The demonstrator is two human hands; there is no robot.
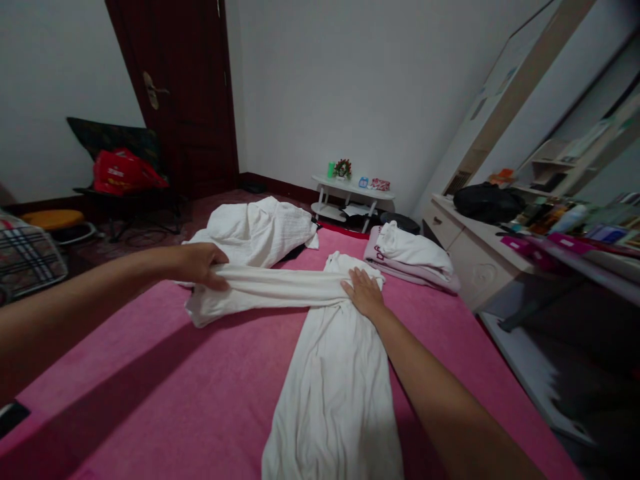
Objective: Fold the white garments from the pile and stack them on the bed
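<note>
A white garment (335, 373), which looks like a long-sleeved top, lies lengthwise on the pink bed cover (240, 393). Its sleeve (280, 288) stretches out sideways to the left, pulled fairly straight. Near the sleeve's far end my left hand (205, 265) is closed, thumb and fingers pinching the cloth. At the shoulder part of the garment, my right hand (366, 292) lies flat with fingers spread, pressing on the fabric. The garment's lower end runs out of view at the bottom.
Behind my left hand sits a heap of white cloth (257, 230). Folded clothes (413, 257) lie at the bed's far right corner. A dresser (475, 260) with many items stands to the right, and a small white table (355, 189) by the wall. A red bag (125, 172) rests on a chair.
</note>
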